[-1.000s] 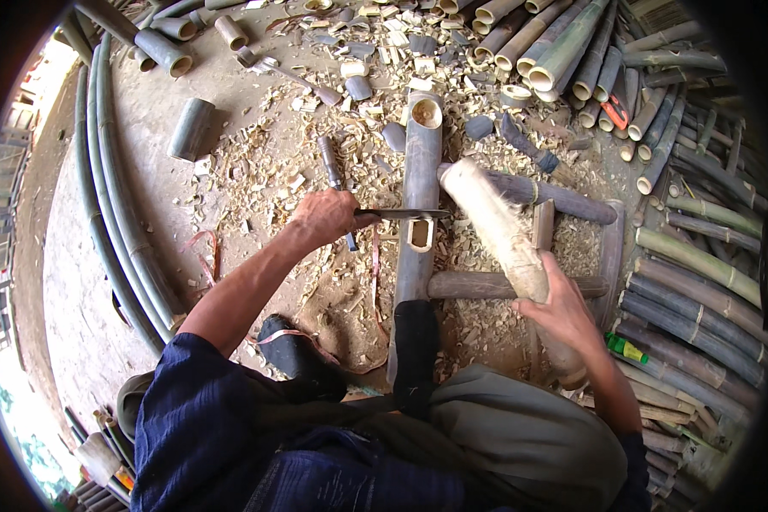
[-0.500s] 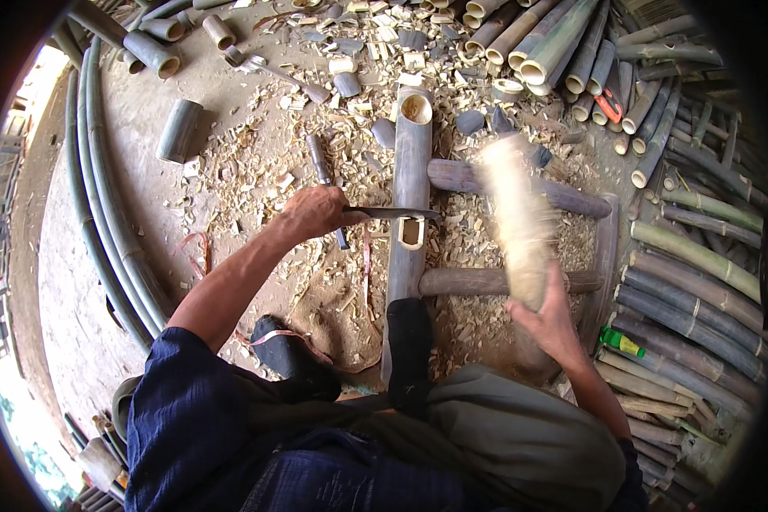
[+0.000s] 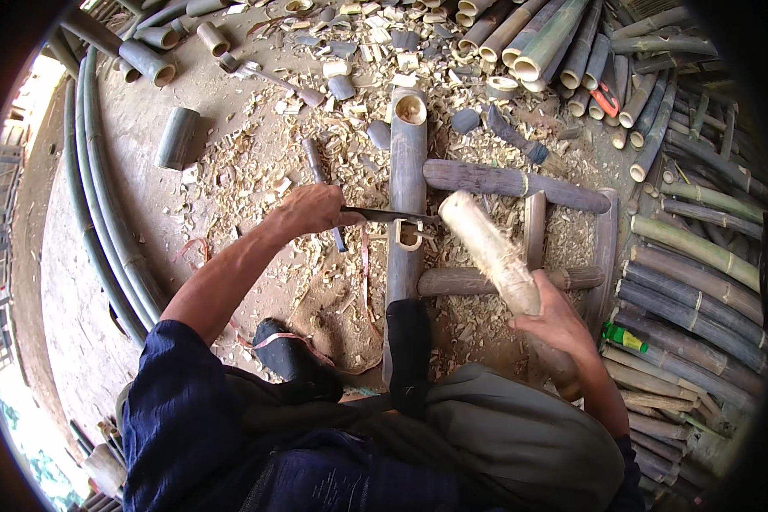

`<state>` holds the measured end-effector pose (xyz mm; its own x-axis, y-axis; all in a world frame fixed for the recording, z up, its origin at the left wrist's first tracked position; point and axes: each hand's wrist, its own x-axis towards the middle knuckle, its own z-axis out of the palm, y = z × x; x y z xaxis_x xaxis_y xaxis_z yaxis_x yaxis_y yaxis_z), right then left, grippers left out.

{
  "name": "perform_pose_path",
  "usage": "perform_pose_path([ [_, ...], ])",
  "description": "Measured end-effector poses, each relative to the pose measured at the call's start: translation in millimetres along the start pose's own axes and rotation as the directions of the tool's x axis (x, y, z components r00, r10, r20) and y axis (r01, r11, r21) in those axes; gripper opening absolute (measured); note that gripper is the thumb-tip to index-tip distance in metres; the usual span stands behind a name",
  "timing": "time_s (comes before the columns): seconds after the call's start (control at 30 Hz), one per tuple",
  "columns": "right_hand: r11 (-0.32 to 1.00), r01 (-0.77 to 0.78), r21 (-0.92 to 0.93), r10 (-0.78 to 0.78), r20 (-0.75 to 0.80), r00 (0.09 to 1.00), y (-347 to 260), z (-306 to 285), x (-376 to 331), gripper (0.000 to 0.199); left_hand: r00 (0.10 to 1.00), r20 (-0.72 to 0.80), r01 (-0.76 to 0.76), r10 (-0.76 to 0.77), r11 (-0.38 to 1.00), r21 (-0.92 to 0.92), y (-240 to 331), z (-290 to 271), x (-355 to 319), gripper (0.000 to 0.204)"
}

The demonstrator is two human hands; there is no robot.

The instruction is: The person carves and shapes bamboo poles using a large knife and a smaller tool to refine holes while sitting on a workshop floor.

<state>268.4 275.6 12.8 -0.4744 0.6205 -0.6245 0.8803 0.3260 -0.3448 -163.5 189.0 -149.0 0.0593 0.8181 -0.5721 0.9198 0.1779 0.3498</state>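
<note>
Left hand [image 3: 316,209] closed in a fist round one end of a narrow, dark metal blade [image 3: 380,214]; blade lies across a long grey bamboo pole [image 3: 407,166], over the far end of its pale-edged rectangular slot [image 3: 409,235]; right hand [image 3: 559,317] grips a thick, pale, frayed wooden club [image 3: 486,243], its far end near the blade tip; contact between them, I cannot tell from here; dark-covered foot [image 3: 408,333] on the pole's near part.

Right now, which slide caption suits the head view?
Left hand holds a blade across bamboo; right hand grips a club.
</note>
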Motion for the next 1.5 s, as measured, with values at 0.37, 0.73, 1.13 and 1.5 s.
perform_pose_path([
  [0.37, 0.848, 0.193, 0.493, -0.086, -0.231, 0.969, -13.6, 13.7, 32.9, 0.09, 0.901, -0.432, -0.102, 0.031, 0.985, -0.142, 16.1, 65.3, -83.7, 0.035],
  [0.73, 0.833, 0.509, -0.215, -0.516, 0.028, 0.856, -70.7, -1.3, 68.7, 0.086, 0.994, -0.089, 0.068, -0.062, 0.995, 0.068, 11.6, 44.7, -84.5, 0.021],
  [1.13, 0.111, 0.809, -0.577, -0.8, 0.431, 0.417, -60.0, 6.1, 138.4, 0.09, 0.995, -0.1, 0.016, -0.01, 0.998, 0.054, 3.2, 56.1, -73.6, 0.02],
  [1.5, -0.014, 0.86, -0.51, -0.86, 0.445, 0.249, -88.8, 10.3, 125.1, 0.077, 0.963, -0.268, -0.026, 0.037, 0.999, 0.043, -9.5, 75.8, -66.1, 0.01],
])
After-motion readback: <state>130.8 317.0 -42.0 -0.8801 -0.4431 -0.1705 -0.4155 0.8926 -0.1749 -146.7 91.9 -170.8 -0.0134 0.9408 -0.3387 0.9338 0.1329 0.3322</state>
